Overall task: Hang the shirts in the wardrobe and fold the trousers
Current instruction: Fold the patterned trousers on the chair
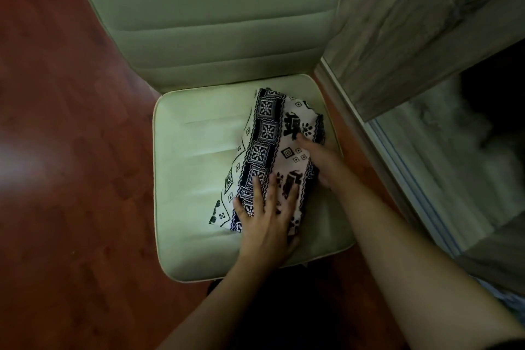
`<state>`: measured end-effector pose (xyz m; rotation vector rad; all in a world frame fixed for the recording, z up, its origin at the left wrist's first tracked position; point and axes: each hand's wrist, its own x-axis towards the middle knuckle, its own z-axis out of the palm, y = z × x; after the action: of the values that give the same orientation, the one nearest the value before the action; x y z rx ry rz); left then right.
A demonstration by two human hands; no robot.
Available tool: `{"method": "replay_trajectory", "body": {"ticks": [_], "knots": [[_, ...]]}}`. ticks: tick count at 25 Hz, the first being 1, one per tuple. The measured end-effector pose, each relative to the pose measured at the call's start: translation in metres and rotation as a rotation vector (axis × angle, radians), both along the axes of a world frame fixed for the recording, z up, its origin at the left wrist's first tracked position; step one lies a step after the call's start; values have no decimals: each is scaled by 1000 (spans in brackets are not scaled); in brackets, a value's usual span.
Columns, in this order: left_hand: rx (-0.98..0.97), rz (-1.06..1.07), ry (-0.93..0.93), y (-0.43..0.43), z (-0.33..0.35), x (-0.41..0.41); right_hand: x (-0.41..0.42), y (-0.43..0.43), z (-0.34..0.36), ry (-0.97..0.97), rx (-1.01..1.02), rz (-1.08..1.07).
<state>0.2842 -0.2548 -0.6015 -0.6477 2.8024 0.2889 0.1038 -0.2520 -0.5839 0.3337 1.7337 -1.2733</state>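
Here, trousers (264,133) on chair (193,179), left hand (267,224) flat, right hand (318,162) gripping edge

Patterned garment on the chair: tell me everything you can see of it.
The patterned garment lies folded into a slanted bundle on the right half of the green chair seat. White cloth, printed with dark bands of flower squares and dark animal figures. The left hand presses flat on its near end; the right hand grips its right edge, thumb on top.
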Motion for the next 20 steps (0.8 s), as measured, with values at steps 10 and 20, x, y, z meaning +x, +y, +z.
{"method": "replay_trajectory", "body": {"ticks": [10,20], "knots": [[-26,-3,50,-1,-13,35,-5,20,-3,1254,492,1124],[392,191,426,-121,7,41,22,42,-12,890,553,690]]}}
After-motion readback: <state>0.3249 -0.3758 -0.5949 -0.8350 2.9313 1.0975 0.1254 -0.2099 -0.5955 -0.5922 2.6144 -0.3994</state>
